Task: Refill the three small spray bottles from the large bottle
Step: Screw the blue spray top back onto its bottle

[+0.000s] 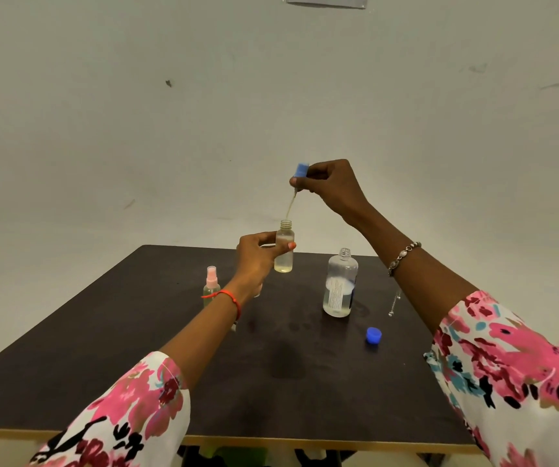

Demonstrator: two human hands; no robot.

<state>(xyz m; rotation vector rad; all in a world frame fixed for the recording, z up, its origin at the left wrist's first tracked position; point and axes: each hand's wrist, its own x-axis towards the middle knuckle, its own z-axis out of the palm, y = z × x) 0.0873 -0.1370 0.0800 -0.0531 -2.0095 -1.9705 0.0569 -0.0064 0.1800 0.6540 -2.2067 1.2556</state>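
My left hand grips a small clear spray bottle raised above the table, its neck uncapped and pale liquid in its lower part. My right hand holds the blue spray head above it; the thin dip tube hangs down with its tip at the bottle's mouth. The large clear bottle stands uncapped on the table to the right, partly filled. Its blue cap lies nearer to me. A small bottle with a pink sprayer stands at the left, behind my left wrist.
The dark table has a light wooden front edge and ends at a white wall behind. A thin silver chain lies right of the large bottle. Something small sits hidden behind my left wrist.
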